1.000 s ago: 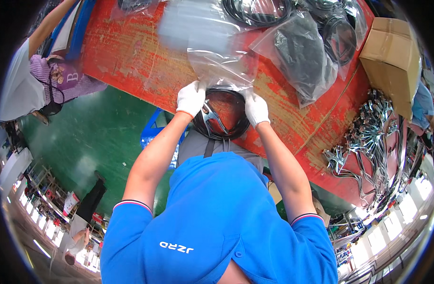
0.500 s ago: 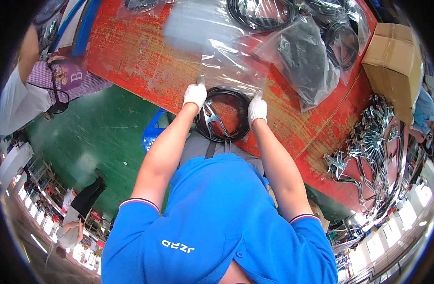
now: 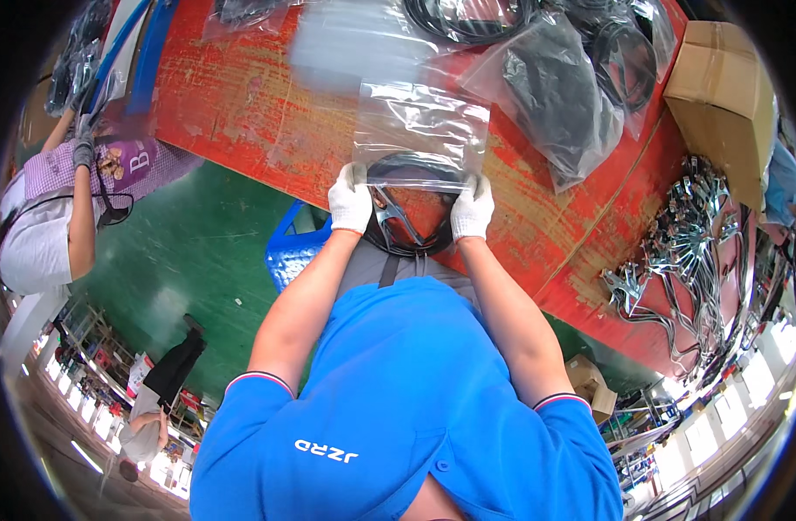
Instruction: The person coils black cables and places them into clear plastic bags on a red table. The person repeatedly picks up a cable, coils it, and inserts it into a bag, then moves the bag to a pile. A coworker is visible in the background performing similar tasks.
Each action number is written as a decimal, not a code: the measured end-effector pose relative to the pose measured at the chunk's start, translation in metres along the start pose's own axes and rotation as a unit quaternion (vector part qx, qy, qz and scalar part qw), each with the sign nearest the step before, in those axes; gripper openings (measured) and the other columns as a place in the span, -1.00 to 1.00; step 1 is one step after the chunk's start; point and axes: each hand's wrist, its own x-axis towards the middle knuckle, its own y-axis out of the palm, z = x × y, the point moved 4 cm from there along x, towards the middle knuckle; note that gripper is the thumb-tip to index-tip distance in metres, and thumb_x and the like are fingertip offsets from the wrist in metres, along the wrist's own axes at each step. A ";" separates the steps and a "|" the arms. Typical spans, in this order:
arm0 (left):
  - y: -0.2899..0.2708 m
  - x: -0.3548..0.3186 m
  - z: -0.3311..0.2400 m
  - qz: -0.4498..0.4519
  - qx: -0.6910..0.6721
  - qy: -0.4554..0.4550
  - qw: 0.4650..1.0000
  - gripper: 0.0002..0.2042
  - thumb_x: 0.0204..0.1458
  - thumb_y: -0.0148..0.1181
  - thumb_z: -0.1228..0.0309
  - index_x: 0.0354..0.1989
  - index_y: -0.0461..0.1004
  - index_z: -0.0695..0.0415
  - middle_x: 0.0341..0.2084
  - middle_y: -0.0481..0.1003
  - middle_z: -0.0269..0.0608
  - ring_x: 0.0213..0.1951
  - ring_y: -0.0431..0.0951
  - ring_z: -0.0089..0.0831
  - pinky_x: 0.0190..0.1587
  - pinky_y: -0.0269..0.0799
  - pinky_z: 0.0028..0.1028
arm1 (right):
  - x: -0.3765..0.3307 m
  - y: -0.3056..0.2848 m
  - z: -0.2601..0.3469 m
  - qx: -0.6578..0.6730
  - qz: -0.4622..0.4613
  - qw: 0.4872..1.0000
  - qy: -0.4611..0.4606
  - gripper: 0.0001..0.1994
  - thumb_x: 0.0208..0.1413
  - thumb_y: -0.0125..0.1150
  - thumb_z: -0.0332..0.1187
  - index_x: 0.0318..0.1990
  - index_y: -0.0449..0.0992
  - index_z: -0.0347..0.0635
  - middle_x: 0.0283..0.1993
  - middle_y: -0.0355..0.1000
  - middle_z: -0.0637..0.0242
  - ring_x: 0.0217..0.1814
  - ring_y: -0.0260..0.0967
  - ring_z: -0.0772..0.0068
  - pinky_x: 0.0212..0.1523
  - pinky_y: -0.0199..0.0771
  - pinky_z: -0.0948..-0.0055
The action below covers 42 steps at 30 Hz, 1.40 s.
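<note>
My left hand [image 3: 351, 200] and my right hand [image 3: 473, 208], both in white knit gloves, are closed on the two sides of a clear plastic bag [image 3: 419, 113] at its mouth. The bag lies on the worn red table and covers the far part of a black cable coil [image 3: 404, 248]. A metal spring clamp [image 3: 396, 215] rests inside the ring, outside the bag. The coil sits at the table's near edge, between my hands, its near side over my lap. My fingertips are partly hidden, so I cannot tell whether they also grip the cable.
Flat clear bags [image 3: 337, 52] are stacked beyond my hands. Bagged black cables [image 3: 541, 108] lie at the far right, beside a cardboard box [image 3: 715, 82]. Clamps with leads [image 3: 689, 230] are heaped at right. A blue stool [image 3: 295, 256] and a co-worker [image 3: 42, 226] are at left.
The bag has been drawn toward me, off the stacked bags and over the far part of the coil. Both hands have come slightly nearer. The co-worker's arms have moved into view.
</note>
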 end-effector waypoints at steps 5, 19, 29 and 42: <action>-0.017 -0.011 -0.030 0.046 0.187 0.032 0.981 -0.63 0.37 0.04 0.10 -0.02 0.56 0.16 -0.25 0.62 0.24 -0.13 0.63 0.21 -0.12 0.55 -0.02 | -0.005 -0.006 0.005 -0.033 -0.026 0.998 -0.048 -0.67 0.40 0.03 -0.21 0.07 0.55 -0.26 0.02 0.58 -0.14 0.07 0.57 -0.16 0.07 0.52 0.10; -0.027 -0.008 -0.004 0.100 0.252 0.064 0.961 -0.75 0.27 0.04 0.25 -0.18 0.57 0.14 -0.31 0.62 0.20 -0.18 0.63 0.20 -0.10 0.52 0.04 | -0.004 -0.018 0.023 -0.354 0.103 0.927 -0.073 -0.56 0.40 -0.15 -0.05 -0.04 0.52 -0.24 -0.12 0.58 -0.25 -0.04 0.56 -0.29 0.02 0.51 -0.11; -0.034 -0.026 0.008 0.141 0.327 0.111 0.928 -0.81 0.17 0.06 0.33 -0.26 0.53 0.18 -0.38 0.62 0.17 -0.25 0.66 0.15 -0.15 0.55 0.03 | -0.013 -0.021 0.022 -0.363 0.125 0.921 -0.063 -0.61 0.37 -0.09 -0.13 -0.13 0.52 -0.31 -0.13 0.57 -0.25 -0.05 0.55 -0.30 0.02 0.53 -0.09; -0.038 -0.068 0.014 0.187 0.364 0.123 0.904 -0.76 0.17 0.03 0.29 -0.34 0.57 0.16 -0.45 0.63 0.12 -0.37 0.67 0.10 -0.27 0.55 0.01 | -0.048 -0.030 -0.017 -0.204 0.064 0.973 0.089 -0.51 0.39 -0.08 -0.03 -0.23 0.54 -0.36 -0.12 0.54 -0.34 0.02 0.52 -0.36 0.02 0.47 -0.08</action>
